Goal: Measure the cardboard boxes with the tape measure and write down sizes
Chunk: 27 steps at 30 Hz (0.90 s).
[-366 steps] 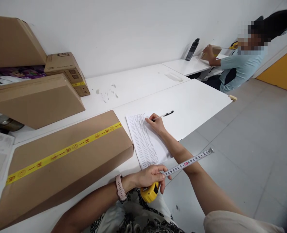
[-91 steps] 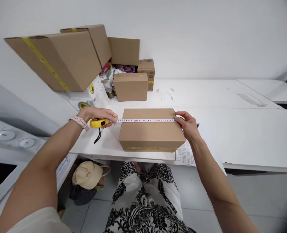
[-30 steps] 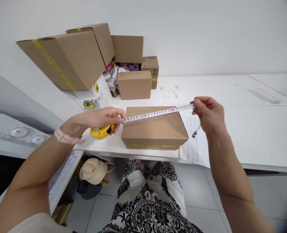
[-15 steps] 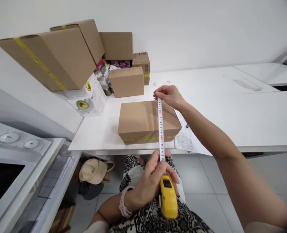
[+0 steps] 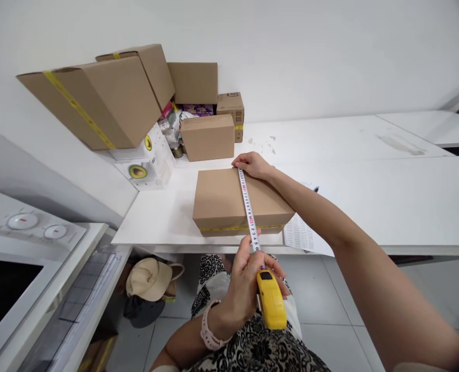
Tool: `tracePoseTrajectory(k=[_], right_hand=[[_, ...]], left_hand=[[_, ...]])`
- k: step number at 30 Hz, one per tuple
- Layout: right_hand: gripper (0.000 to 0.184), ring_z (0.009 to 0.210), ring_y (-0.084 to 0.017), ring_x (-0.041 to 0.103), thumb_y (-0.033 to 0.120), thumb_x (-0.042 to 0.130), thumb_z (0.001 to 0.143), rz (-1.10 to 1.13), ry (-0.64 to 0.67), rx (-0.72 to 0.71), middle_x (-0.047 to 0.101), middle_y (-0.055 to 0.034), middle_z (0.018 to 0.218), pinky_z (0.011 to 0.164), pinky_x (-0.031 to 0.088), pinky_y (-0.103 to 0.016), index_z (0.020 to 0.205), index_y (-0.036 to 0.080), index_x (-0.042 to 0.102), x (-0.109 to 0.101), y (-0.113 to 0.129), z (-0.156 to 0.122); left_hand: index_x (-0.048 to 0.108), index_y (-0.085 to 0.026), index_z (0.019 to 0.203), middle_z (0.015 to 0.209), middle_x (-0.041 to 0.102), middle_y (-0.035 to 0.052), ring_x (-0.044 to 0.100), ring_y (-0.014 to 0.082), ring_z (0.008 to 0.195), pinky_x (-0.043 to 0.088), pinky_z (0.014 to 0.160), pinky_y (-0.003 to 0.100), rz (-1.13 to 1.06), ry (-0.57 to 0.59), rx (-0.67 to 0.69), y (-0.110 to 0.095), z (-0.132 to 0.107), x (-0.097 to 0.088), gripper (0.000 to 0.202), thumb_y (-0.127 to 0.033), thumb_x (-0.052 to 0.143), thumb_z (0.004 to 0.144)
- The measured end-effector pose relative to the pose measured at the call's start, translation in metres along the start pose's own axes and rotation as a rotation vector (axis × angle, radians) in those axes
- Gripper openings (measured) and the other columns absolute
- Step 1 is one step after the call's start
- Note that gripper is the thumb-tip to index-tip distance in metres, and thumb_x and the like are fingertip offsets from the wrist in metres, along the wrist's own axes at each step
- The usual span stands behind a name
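A closed brown cardboard box [image 5: 217,196] with yellow tape along its front side sits near the front edge of the white table [image 5: 152,222]. Across its top runs the white blade of a yellow tape measure [image 5: 273,305]. My right hand [image 5: 255,165] pinches the blade's far end at the box's back edge. Below the table edge, my left hand [image 5: 247,274] grips the blade close to the yellow case, fingers closed around it. Partly under the box's right side and my right forearm lies a printed sheet [image 5: 299,233].
Several cardboard boxes [image 5: 208,138] and white avocado-print boxes [image 5: 148,168] are stacked at the back left. A white appliance with knobs [image 5: 31,227] stands at the left. Caps [image 5: 150,279] sit below the table. A dark pen-like object [image 5: 316,189] lies right of my right forearm.
My right hand has moved left and down with the blade's end, reaching the box's back edge. The blade now slants across the box top. The view has shifted slightly.
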State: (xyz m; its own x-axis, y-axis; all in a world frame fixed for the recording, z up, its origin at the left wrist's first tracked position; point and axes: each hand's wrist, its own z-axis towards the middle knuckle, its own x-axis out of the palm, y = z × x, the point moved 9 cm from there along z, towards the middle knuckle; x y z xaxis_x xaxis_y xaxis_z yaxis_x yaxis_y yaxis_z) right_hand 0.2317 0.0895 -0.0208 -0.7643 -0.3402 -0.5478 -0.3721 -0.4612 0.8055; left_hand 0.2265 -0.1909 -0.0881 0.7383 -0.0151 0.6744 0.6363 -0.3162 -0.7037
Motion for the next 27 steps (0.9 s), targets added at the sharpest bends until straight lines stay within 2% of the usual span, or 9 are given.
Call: tracePoseTrajectory(k=[2, 5, 9, 11, 14, 17, 22, 27], right_hand=[[0.014, 0.076, -0.021, 0.061, 0.037, 0.072, 0.083, 0.028, -0.002, 0.036, 0.072, -0.0041, 0.084, 0.071, 0.047, -0.033, 0.085, 0.023, 0.073, -0.003, 0.004, -0.011], [0.024, 0.077, -0.021, 0.062, 0.044, 0.067, 0.087, 0.102, -0.022, 0.098, 0.073, -0.0048, 0.091, 0.069, 0.047, -0.032, 0.102, 0.026, 0.072, -0.009, 0.006, -0.034], [0.035, 0.077, -0.019, 0.062, 0.053, 0.057, 0.093, 0.175, 0.001, 0.138, 0.073, -0.0024, 0.094, 0.072, 0.048, -0.031, 0.118, 0.030, 0.067, -0.010, 0.004, -0.051], [0.034, 0.076, -0.018, 0.061, 0.049, 0.062, 0.091, 0.165, 0.008, 0.143, 0.073, -0.0030, 0.094, 0.073, 0.048, -0.031, 0.116, 0.028, 0.068, -0.010, 0.000, -0.044], [0.025, 0.075, -0.017, 0.060, 0.038, 0.072, 0.084, 0.118, 0.033, 0.134, 0.073, -0.0062, 0.094, 0.072, 0.048, -0.031, 0.103, 0.021, 0.072, -0.005, -0.007, -0.019], [0.017, 0.069, -0.016, 0.058, 0.030, 0.072, 0.083, 0.125, 0.058, 0.177, 0.071, -0.0059, 0.083, 0.068, 0.047, -0.031, 0.094, 0.017, 0.074, 0.002, -0.018, 0.000], [0.013, 0.059, -0.013, 0.049, 0.027, 0.072, 0.083, 0.159, 0.052, 0.199, 0.063, -0.0013, 0.065, 0.064, 0.043, -0.030, 0.090, 0.016, 0.076, 0.005, -0.027, 0.006], [0.015, 0.054, -0.011, 0.040, 0.025, 0.069, 0.084, 0.119, 0.057, 0.168, 0.050, 0.0032, 0.055, 0.062, 0.040, -0.029, 0.094, 0.016, 0.077, 0.004, -0.027, 0.006]], left_hand=[[0.018, -0.017, 0.150, 0.073, 0.069, 0.0006, 0.067, 0.0159, 0.051, 0.054, 0.048, 0.024, -0.014, 0.010, -0.009, 0.001, -0.001, -0.001, 0.069, -0.037, 0.056, 0.096], [0.018, -0.018, 0.149, 0.074, 0.069, 0.0012, 0.068, 0.0162, 0.051, 0.053, 0.047, 0.023, -0.028, 0.013, -0.033, 0.004, -0.001, -0.002, 0.068, -0.037, 0.056, 0.096], [0.026, -0.018, 0.143, 0.080, 0.070, 0.0022, 0.067, 0.0155, 0.049, 0.052, 0.044, 0.023, -0.020, -0.016, -0.030, 0.004, 0.000, -0.004, 0.062, -0.037, 0.058, 0.093], [0.029, -0.020, 0.140, 0.086, 0.069, 0.0022, 0.066, 0.0143, 0.047, 0.051, 0.043, 0.023, -0.006, -0.063, -0.022, 0.002, 0.001, -0.006, 0.058, -0.034, 0.059, 0.092], [0.029, -0.023, 0.143, 0.091, 0.069, 0.0023, 0.065, 0.0130, 0.048, 0.051, 0.043, 0.023, 0.022, -0.148, 0.013, -0.006, 0.004, -0.011, 0.058, -0.032, 0.058, 0.094], [0.030, -0.024, 0.146, 0.091, 0.068, 0.0028, 0.064, 0.0122, 0.047, 0.051, 0.044, 0.023, 0.038, -0.193, 0.054, -0.014, 0.008, -0.014, 0.058, -0.035, 0.056, 0.096], [0.038, -0.027, 0.144, 0.090, 0.067, 0.0031, 0.061, 0.0112, 0.046, 0.050, 0.042, 0.024, 0.035, -0.181, 0.087, -0.015, 0.016, -0.016, 0.057, -0.036, 0.062, 0.093], [0.038, -0.028, 0.145, 0.085, 0.065, 0.0017, 0.056, 0.0095, 0.042, 0.048, 0.040, 0.023, -0.006, -0.203, 0.080, -0.011, 0.021, -0.019, 0.060, -0.036, 0.062, 0.092]])
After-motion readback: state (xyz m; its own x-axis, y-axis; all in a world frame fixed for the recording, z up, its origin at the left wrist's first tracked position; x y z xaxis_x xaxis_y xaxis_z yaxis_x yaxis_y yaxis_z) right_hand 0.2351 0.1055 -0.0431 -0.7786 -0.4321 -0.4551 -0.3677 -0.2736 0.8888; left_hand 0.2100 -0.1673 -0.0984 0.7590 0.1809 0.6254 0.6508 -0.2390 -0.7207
